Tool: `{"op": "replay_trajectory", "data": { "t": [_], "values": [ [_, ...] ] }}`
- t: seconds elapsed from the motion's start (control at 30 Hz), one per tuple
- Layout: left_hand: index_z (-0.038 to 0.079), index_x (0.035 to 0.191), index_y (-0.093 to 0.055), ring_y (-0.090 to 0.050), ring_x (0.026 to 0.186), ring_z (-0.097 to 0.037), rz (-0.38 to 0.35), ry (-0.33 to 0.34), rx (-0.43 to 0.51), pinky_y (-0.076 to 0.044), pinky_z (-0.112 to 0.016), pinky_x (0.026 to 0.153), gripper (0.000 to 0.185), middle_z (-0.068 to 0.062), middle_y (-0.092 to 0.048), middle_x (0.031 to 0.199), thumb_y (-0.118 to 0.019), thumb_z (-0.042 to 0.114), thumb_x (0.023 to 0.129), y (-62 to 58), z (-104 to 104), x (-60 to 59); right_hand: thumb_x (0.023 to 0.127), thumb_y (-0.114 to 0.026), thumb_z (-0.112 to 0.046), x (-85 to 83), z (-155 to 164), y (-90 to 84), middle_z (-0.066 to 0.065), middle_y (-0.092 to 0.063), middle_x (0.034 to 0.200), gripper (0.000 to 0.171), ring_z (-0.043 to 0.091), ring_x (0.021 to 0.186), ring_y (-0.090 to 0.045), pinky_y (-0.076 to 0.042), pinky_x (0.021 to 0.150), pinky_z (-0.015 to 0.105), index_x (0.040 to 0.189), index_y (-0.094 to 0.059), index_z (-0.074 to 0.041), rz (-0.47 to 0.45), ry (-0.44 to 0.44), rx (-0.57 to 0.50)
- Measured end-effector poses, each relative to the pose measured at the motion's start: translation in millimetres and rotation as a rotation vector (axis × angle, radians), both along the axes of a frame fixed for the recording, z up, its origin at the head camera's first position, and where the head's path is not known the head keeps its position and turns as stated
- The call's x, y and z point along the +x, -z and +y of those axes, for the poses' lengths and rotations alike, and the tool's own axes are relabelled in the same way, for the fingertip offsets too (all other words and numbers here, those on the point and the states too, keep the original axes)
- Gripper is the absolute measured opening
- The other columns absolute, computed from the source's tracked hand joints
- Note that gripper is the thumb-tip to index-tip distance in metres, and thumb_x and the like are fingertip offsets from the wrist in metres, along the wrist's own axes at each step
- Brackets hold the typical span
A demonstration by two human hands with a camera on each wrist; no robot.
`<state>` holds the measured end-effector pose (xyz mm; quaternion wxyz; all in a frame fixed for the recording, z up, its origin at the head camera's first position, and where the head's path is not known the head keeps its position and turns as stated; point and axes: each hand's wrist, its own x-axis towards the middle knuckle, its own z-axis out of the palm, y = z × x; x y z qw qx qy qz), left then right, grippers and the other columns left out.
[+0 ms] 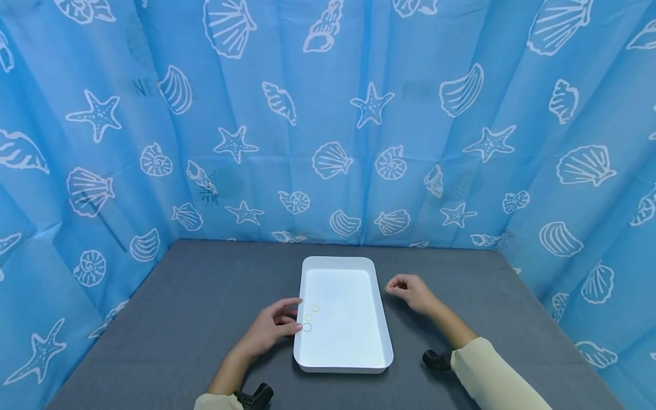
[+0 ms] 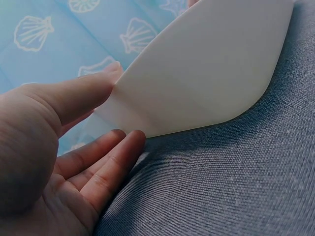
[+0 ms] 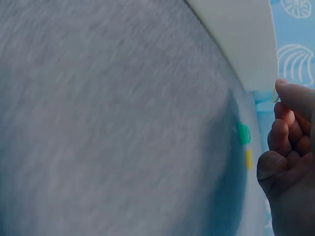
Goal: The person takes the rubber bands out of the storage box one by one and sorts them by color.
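Left hand [image 2: 34,142], relaxed, touches the tray [image 1: 348,319]; right hand [image 1: 414,292] pinches a loop [image 3: 274,97]. Likely step: placing it; next, reach inside.

Blue seashell-print curtains [image 1: 328,122] around a grey table [image 1: 225,285] suggest a screened-off booth.

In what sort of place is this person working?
Probably an indoor recording booth: a blue seashell-print curtain hangs behind and beside a grey-covered table bearing a white tray.
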<state>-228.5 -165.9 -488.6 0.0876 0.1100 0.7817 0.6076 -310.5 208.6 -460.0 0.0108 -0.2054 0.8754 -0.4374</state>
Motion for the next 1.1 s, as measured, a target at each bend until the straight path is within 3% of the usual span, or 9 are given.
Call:
{"op": "replay_trajectory", "data": {
  "t": [0.5, 1.1],
  "values": [
    [0.007, 0.139, -0.051, -0.06, 0.095, -0.024, -0.001, -0.002, 0.005, -0.051, -0.036, 0.078, 0.057, -0.015, -0.058, 0.119, -0.073, 0.019, 0.088, 1.1, -0.2, -0.6, 0.093, -0.063, -0.003, 8.5, 21.4, 11.1, 0.005, -0.062, 0.085, 0.006, 0.017, 0.074, -0.05, -0.042, 0.065, 0.029, 0.091, -0.067, 0.001, -0.001, 0.053, 0.016],
    [0.009, 0.139, -0.052, -0.06, 0.096, -0.023, -0.01, -0.011, -0.002, -0.051, -0.037, 0.079, 0.058, -0.015, -0.058, 0.121, -0.074, 0.021, 0.087, 0.9, 0.3, -1.2, 0.094, -0.063, -0.006, 11.7, 30.1, 10.0, 0.008, -0.064, 0.088, 0.011, 0.011, 0.072, -0.049, -0.042, 0.064, 0.028, 0.095, -0.067, 0.004, 0.014, 0.077, -0.014]
  ]
}}
